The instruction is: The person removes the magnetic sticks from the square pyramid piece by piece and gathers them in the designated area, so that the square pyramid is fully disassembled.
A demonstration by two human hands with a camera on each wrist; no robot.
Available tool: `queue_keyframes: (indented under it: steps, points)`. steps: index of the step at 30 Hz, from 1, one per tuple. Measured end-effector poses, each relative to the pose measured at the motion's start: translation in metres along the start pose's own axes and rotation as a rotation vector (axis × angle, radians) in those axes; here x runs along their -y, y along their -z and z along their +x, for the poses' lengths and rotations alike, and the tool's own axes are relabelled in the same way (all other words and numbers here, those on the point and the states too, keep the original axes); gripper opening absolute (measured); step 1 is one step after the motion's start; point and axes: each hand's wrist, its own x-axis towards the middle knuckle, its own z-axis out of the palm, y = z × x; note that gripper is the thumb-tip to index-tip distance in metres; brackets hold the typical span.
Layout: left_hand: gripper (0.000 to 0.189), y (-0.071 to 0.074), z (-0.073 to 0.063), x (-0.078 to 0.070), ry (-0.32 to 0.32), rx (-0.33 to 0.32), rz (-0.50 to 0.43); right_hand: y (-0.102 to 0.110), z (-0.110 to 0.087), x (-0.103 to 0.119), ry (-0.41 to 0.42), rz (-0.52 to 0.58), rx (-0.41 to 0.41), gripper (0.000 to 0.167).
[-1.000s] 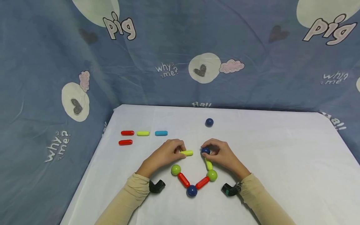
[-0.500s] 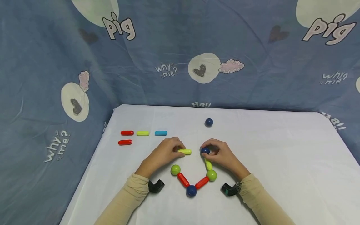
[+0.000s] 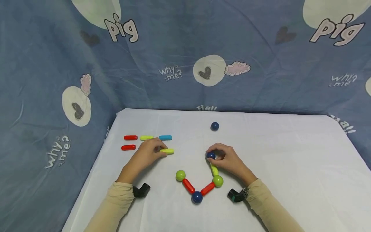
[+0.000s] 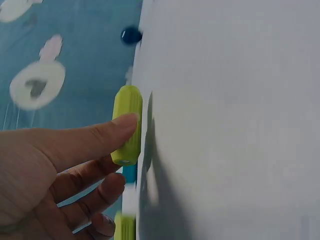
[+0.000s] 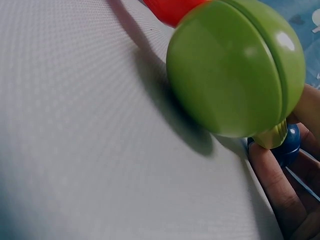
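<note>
My left hand (image 3: 148,153) pinches a ribbed yellow-green rod (image 4: 128,122) between thumb and fingers, close to the loose rods at the table's left. My right hand (image 3: 229,158) holds a dark blue ball (image 3: 211,155) by its sides. That ball meets the far end of another yellow-green rod (image 3: 214,169). The rod's near end joins a green ball (image 3: 218,180), which looms large in the right wrist view. From there a red rod (image 3: 208,189), a blue ball (image 3: 197,197), a second red rod (image 3: 188,186) and a green ball (image 3: 180,175) form a V-shaped chain.
Loose red rods (image 3: 128,147), a yellow-green rod (image 3: 146,138) and a blue rod (image 3: 165,137) lie at the back left. One more blue ball (image 3: 214,126) sits near the back edge of the white table (image 3: 290,161). Patterned blue cloth (image 3: 162,93) hangs behind.
My left hand has moved left and slightly away from me with the yellow-green rod, from near the chain to beside the loose rods. My right hand stays on the blue ball.
</note>
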Motion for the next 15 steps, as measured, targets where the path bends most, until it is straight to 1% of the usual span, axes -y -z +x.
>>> queue_keyframes:
  steps: [5,7,10,15]
  points:
    - [0.020,0.015,-0.006,0.026,0.018,-0.083,0.004,0.000,-0.001,0.000,-0.022,-0.007,0.008,0.028]
    - [0.022,0.021,-0.006,0.033,0.024,-0.101,0.006,0.000,-0.001,0.000,-0.032,-0.011,0.008,0.028]
    - [0.021,0.028,-0.007,0.040,0.037,-0.102,0.016,0.000,-0.001,0.000,-0.036,-0.015,0.009,0.029]
    - [0.020,0.037,-0.010,0.048,0.063,-0.083,0.042,0.000,0.000,-0.001,-0.030,-0.010,0.012,0.029]
